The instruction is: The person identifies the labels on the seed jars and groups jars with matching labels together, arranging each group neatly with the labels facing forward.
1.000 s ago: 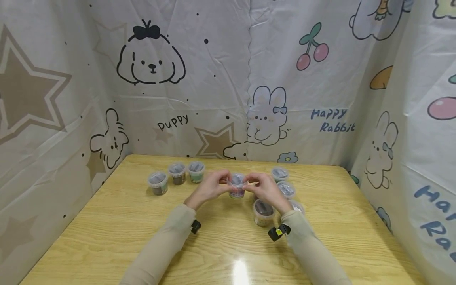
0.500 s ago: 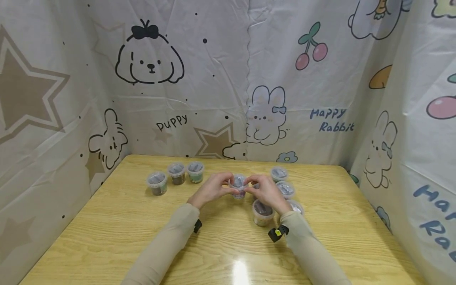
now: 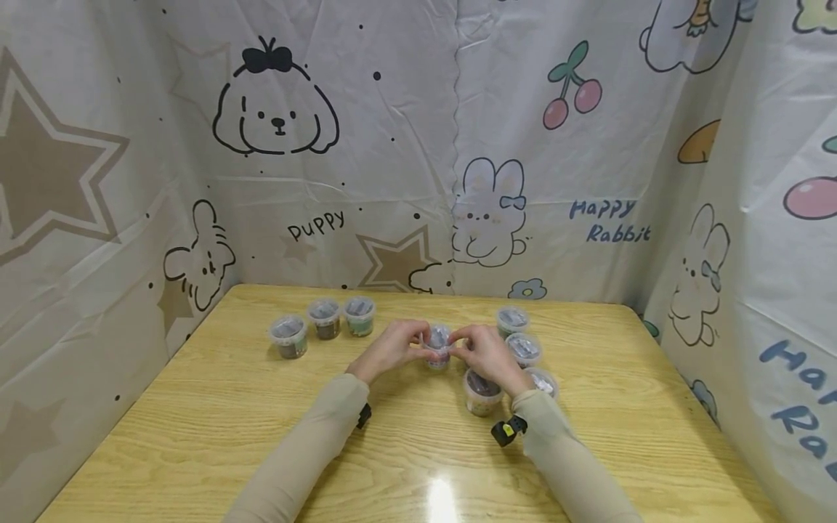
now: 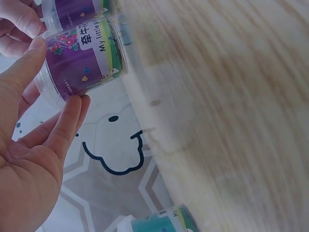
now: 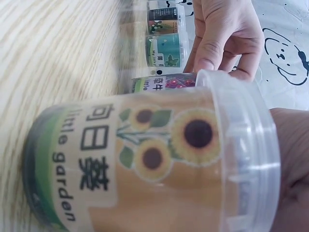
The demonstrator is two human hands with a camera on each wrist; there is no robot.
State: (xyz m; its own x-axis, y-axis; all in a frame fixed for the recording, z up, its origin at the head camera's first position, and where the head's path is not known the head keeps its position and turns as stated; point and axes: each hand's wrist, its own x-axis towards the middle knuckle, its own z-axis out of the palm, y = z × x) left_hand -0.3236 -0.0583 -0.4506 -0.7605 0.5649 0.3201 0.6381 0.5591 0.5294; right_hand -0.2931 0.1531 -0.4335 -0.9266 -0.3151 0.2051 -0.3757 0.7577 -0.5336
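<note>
A small clear-lidded plastic cup with a purple flower label (image 4: 77, 65) is between my two hands at the middle of the table. My left hand (image 3: 392, 350) holds its left side, thumb near the lid rim and fingers against the wall in the left wrist view. From the other side, the thumb and fingertips of my right hand (image 3: 487, 354) pinch the rim. A second purple-labelled cup (image 4: 77, 9) shows just beyond it in the left wrist view. Close under my right wrist stands a sunflower-labelled cup (image 5: 159, 159), which covers most of that hand in the right wrist view.
Three lidded cups stand at the back left: a brown-and-green one (image 3: 288, 338), a dark one (image 3: 325, 321) and a green one (image 3: 360, 318). More cups (image 3: 513, 319) line the right side, partly behind my right arm. A printed curtain (image 3: 392, 145) surrounds the wooden table (image 3: 196, 436).
The purple cup has shifted slightly toward me, with both hands following and keeping their hold at its rim. The other cups stay where they were.
</note>
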